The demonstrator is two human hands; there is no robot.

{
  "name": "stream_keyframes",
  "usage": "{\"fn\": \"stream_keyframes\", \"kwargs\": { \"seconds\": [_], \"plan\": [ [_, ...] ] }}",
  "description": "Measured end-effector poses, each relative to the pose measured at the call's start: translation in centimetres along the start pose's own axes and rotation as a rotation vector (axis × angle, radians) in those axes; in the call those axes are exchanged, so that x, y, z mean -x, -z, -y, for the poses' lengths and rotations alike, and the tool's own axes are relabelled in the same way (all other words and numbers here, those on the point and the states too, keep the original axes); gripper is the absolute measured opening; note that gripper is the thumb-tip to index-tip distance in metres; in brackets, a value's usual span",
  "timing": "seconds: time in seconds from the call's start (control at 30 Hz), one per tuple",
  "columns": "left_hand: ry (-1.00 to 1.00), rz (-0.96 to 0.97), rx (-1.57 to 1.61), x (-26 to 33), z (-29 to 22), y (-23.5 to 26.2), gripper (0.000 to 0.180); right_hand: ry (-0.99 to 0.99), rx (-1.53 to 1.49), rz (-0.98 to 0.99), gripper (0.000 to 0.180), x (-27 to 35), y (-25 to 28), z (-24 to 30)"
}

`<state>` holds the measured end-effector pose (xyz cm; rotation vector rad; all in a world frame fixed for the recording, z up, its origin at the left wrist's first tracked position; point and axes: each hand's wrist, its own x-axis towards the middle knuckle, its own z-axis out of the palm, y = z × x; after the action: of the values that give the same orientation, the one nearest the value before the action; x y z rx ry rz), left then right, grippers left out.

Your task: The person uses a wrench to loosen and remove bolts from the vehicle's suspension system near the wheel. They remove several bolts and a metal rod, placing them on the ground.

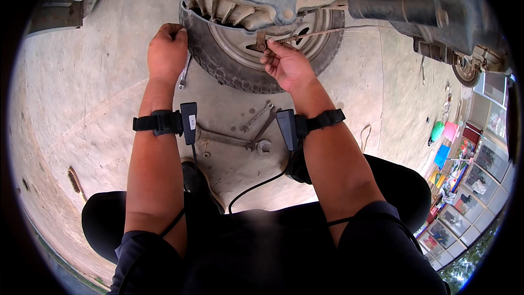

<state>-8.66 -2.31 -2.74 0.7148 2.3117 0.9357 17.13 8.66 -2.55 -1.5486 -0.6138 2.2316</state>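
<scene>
My right hand (pixel 290 68) is raised under the vehicle, thumb and curled fingers closed at the end of a thin brown rod (pixel 322 32) with a spring on it. The rod meets a small rusty lever (pixel 261 43) beside my fingertips, below a ribbed metal housing (pixel 240 0). My left hand (pixel 167 53) is closed in a loose fist left of the tyre (pixel 218 65); what its fingers hold, if anything, is hidden. Close by it a slim wrench (pixel 184 72) shows at the tyre's edge; whether the hand touches it, I cannot tell.
Between my feet, a large open-end wrench (pixel 224 137) and a smaller wrench (pixel 257 116) lie on the concrete floor (pixel 93 104). A brush (pixel 75 179) lies far left. Vehicle underparts (pixel 404 0) hang overhead. Colourful items (pixel 443 153) stand by windows at right.
</scene>
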Motion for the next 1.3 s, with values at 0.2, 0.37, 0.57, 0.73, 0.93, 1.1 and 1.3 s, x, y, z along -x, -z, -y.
{"fn": "stream_keyframes", "kwargs": {
  "seconds": [0.2,0.37,0.57,0.73,0.93,1.1,1.3],
  "plan": [
    [-0.044,-0.038,0.011,1.1,-2.3,-0.5,0.027,-0.036,-0.040,-0.005,0.017,0.0,-0.2,-0.2],
    [-0.141,0.113,0.094,1.5,-2.5,-4.4,0.030,-0.037,-0.050,0.004,0.018,0.0,-0.8,-0.2],
    [-0.039,0.356,0.160,4.5,-5.9,-8.9,0.034,-0.021,-0.050,0.018,0.019,-0.2,-0.3,-0.3],
    [0.093,0.466,0.380,5.4,-6.8,-10.1,0.033,0.016,-0.069,0.030,0.016,-0.3,0.0,-0.4],
    [0.152,0.474,0.390,5.4,-7.6,-9.4,0.032,0.083,-0.083,-0.033,0.014,-0.2,-0.6,-0.5],
    [0.123,0.484,0.372,5.4,-7.8,-9.2,0.030,0.102,-0.095,-0.037,0.013,-0.4,-0.4,-0.6],
    [0.203,0.502,0.618,5.3,-7.9,-9.8,0.028,0.090,-0.090,-0.040,0.012,-0.5,-0.4,-0.5]
  ]
}}
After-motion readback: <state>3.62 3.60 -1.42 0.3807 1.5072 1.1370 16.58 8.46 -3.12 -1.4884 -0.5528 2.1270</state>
